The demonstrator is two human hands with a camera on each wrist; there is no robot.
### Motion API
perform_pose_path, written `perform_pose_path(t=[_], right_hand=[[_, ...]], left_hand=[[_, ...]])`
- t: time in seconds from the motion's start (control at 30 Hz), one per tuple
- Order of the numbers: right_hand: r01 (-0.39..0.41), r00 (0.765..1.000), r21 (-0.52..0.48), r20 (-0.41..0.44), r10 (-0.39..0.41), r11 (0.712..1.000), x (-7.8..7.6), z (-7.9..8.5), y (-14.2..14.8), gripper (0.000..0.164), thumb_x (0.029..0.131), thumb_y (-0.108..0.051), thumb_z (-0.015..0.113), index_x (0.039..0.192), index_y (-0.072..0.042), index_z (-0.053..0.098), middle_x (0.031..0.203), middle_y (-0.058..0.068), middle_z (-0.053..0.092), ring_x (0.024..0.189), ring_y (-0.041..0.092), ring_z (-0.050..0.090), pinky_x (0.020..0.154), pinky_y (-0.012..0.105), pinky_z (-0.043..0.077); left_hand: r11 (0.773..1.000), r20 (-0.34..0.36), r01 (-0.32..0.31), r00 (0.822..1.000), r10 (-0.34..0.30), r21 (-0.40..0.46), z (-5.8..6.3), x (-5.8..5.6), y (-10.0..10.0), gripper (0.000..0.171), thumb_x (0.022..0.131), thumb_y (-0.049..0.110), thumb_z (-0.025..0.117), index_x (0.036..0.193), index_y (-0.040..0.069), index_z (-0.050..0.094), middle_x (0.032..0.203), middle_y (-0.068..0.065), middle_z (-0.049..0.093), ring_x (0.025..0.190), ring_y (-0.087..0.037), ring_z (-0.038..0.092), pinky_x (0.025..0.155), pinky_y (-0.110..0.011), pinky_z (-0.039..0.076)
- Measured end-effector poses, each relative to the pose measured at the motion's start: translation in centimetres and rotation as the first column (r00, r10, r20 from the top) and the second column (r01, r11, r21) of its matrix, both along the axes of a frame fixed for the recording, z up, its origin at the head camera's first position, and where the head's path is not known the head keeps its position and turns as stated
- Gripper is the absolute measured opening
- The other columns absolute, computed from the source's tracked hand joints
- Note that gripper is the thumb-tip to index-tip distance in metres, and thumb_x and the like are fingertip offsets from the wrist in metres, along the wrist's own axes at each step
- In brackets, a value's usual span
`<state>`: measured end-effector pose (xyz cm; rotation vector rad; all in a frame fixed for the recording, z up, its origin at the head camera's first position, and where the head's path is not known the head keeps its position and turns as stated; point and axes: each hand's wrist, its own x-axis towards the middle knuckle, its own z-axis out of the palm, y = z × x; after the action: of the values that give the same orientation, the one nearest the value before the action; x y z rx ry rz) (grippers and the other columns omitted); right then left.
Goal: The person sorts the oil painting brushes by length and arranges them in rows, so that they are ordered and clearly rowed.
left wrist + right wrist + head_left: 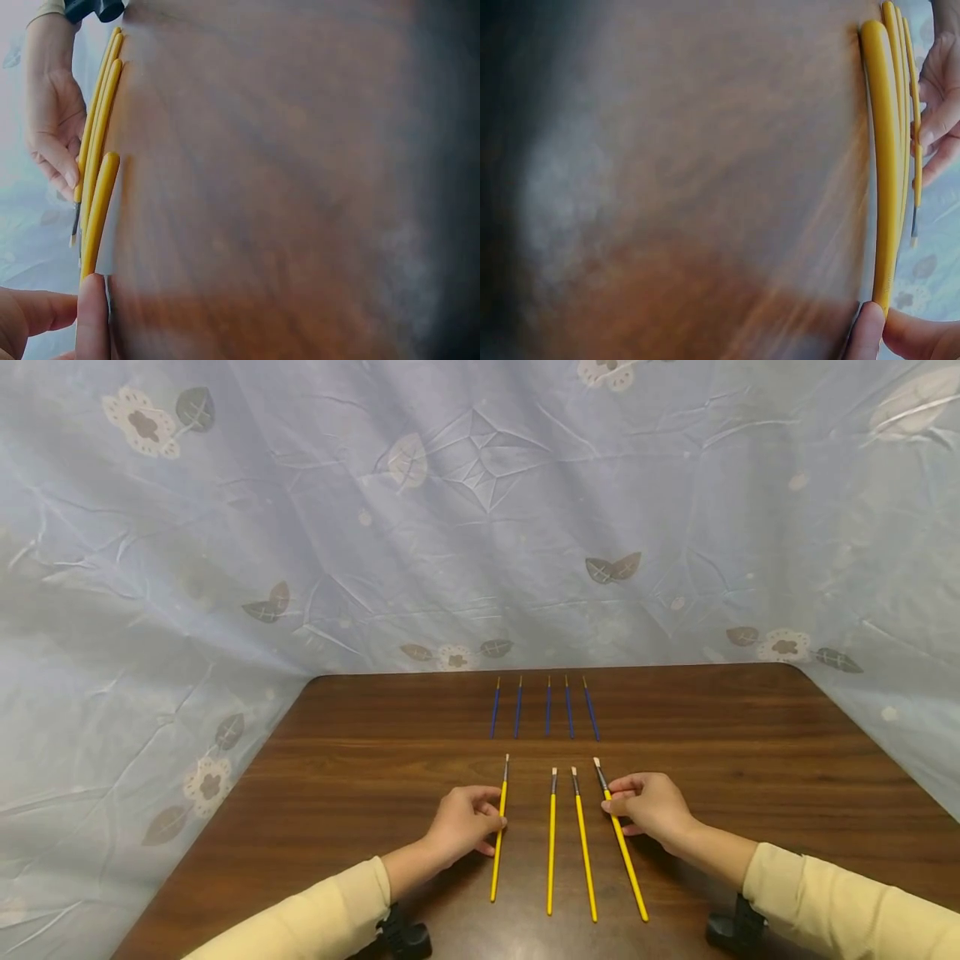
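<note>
My left hand [467, 820] pinches the leftmost yellow-handled paintbrush [497, 860] between thumb and fingers, partway along its handle. On the right side, my right hand [654, 806] grips the rightmost yellow paintbrush [628, 864] just below its metal ferrule; this one has a wider bristle tip. Between the two hands lie another yellow paintbrush [551, 852] and a slightly slanted yellow paintbrush [586, 856], both untouched. All the bristles point away from me. In the right wrist view, thumb and fingertip meet around the thick brush handle [885, 165].
Farther back, a row of several thin blue-handled paintbrushes [548, 710] lies on the brown wooden table [360, 760]. A pale floral curtain [480, 527] hangs behind the table and along its sides.
</note>
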<state>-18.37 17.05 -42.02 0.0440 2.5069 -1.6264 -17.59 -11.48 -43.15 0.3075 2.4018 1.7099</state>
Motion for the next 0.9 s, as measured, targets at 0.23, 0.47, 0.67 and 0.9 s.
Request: perform_pose_path(t=[0.23,0.47,0.67,0.9], right_hand=[[0.003,1.000,0.033,-0.006,-0.003,0.999,-0.08,-0.15,0.08,0.035,0.084,-0.005,0.075,0.111,0.011,0.061,0.096,0.013,0.065,0.076,0.020,0.065,0.060,0.035,0.059],[-0.006,1.000,0.063,-0.018,0.008,0.998,-0.43,-0.18,0.08,0.034,0.082,-0.005,0.077,0.109,0.010,0.062,0.092,0.011,0.065,0.073,0.018,0.064,0.057,0.034,0.059],[-0.014,0.999,0.069,-0.032,0.017,0.998,-0.53,-0.24,0.04,0.034,0.081,-0.004,0.077,0.108,0.011,0.062,0.090,0.011,0.064,0.072,0.018,0.064,0.056,0.034,0.059],[-0.006,1.000,0.063,-0.024,0.007,0.998,-0.61,-0.24,-0.08,0.032,0.083,-0.003,0.076,0.108,0.011,0.062,0.089,0.011,0.063,0.070,0.017,0.063,0.054,0.034,0.059]], left_hand=[[1.000,-0.018,0.013,1.000,-0.014,-0.024,-0.21,-0.01,0.13,0.047,0.083,-0.007,0.069,0.128,-0.013,0.054,0.078,-0.008,0.065,0.065,-0.018,0.064,0.048,-0.032,0.057],[0.996,-0.055,0.019,0.998,-0.023,-0.083,-0.11,0.00,0.27,0.046,0.082,-0.007,0.070,0.125,-0.014,0.056,0.078,-0.007,0.064,0.060,-0.016,0.063,0.046,-0.030,0.056],[0.994,-0.067,0.018,0.997,-0.025,-0.107,-0.01,-0.03,0.44,0.043,0.080,-0.009,0.070,0.121,-0.015,0.057,0.077,-0.008,0.061,0.058,-0.017,0.063,0.046,-0.031,0.056],[0.994,-0.068,0.009,0.998,-0.017,-0.113,0.10,0.03,0.47,0.042,0.080,-0.010,0.069,0.120,-0.016,0.058,0.077,-0.008,0.061,0.055,-0.018,0.063,0.045,-0.031,0.056]])
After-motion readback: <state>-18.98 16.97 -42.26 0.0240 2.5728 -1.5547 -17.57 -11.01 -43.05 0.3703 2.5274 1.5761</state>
